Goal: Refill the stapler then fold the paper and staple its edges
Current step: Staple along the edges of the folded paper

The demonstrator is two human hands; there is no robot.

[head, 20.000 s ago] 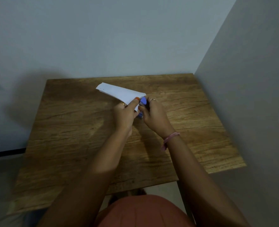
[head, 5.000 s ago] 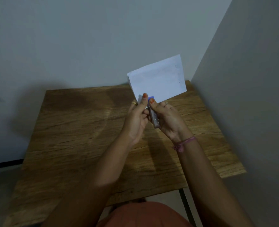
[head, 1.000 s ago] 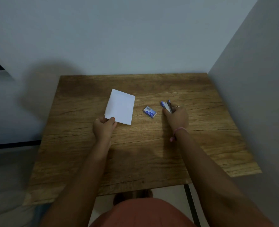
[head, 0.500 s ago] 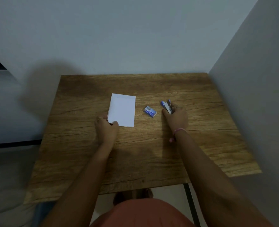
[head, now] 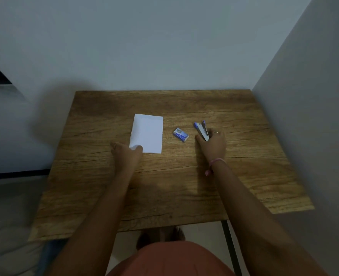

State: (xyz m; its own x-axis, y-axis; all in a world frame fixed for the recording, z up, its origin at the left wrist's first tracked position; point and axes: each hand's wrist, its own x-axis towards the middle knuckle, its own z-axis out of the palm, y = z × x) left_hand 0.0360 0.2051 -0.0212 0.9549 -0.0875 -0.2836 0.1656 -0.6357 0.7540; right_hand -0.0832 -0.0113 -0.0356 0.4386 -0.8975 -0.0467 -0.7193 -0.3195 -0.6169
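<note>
1. Two bare hands reach over a wooden table (head: pixel 164 188) set into a corner between pale walls (head: pixel 144 46).
2. Folded paper (head: pixel 147 133): a white rectangle lying flat on the table, left of centre, its long sides running away from the viewer.
3. Left hand (head: pixel 126 154): at the paper's near left corner, where that corner shows between thumb and fingers; the hand is curled on the corner, though whether it pinches or merely touches it cannot be told.
4. Staple box (head: pixel 181 134): a small blue and white box lying on the table just right of the paper, apart from both hands.
5. Stapler (head: pixel 201 130): a small blue and silver stapler to the right of the staple box, its two arms spread in a V that opens toward the far wall.
6. Right hand (head: pixel 213 145): closed around the near end of the stapler, thumb on its left side and fingers on its right; a ring shows on one finger.
7. Pink wristband (head: pixel 214 163): worn on the right wrist.
8. Orange garment (head: pixel 170 259): visible at the bottom edge, below the table's near edge.
</note>
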